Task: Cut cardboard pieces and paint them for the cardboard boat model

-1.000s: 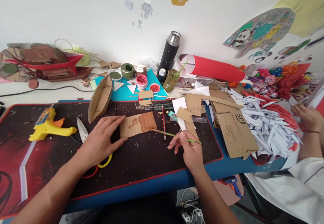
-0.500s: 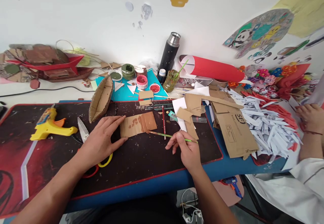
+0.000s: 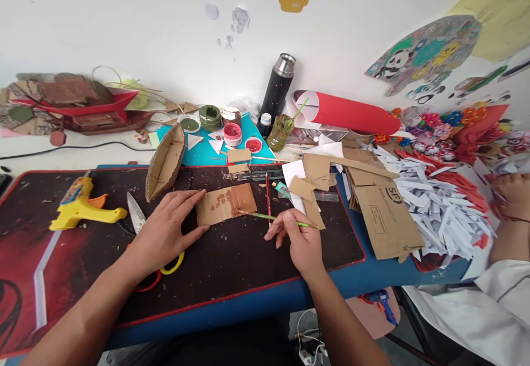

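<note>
Brown-smeared cardboard (image 3: 226, 205) is lying lengthwise sideways on the dark mat (image 3: 232, 266), with the nearer left hand (image 3: 165, 227) resting thumb and fingers apart at its left end and the right hand (image 3: 304, 243) pinching a paintbrush (image 3: 257, 215), tip touching from the right.

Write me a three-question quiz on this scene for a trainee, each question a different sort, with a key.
1. Multiple choice: what does the person's right hand hold?
a) a red wooden pencil
b) a thin, green-handled paintbrush
c) a black cylindrical flask

2. True or false: the flat, rectangular brown cardboard piece at the left hand is painted all over.

3. Fill in: the yellow plastic glue gun lies to the ____ of the metal-bladed, red-and-yellow-handled scissors, as the person sees them.

Key: 1. b; 2. false, its left end is bare; 3. left.
</note>
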Tool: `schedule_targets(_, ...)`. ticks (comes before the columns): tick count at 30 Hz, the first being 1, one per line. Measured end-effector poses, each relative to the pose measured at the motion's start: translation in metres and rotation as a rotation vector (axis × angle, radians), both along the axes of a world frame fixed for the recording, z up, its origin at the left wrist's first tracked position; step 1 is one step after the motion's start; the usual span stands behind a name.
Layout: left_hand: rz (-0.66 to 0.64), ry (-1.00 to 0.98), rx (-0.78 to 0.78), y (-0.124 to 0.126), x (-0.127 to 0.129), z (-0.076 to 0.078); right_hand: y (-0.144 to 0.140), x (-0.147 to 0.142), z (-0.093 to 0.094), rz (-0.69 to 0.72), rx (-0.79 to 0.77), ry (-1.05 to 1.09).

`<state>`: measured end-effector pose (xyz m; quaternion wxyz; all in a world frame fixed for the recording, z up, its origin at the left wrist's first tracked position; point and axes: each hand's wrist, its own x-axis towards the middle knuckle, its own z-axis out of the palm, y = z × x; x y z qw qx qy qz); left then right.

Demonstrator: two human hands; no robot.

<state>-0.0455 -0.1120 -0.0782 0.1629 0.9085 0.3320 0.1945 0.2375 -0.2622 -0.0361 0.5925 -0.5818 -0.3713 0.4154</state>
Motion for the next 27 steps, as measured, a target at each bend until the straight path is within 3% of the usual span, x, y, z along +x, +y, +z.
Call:
schedule_targets(12, -0.008, 0.006, 0.005, 0.0, 0.0, 0.0, 0.017, 0.01, -0.009, -0.089, 0.032, -0.086)
schedule_targets(20, 0.0, -0.001, -0.007, 0.0, 0.0, 0.001, 0.006, 0.015, -0.004, -0.097, 0.013, -0.087)
schedule_targets(27, 0.005, -0.005, -0.005, 0.0, 0.001, 0.0, 0.02, 0.009, -0.008, -0.095, 0.026, -0.086)
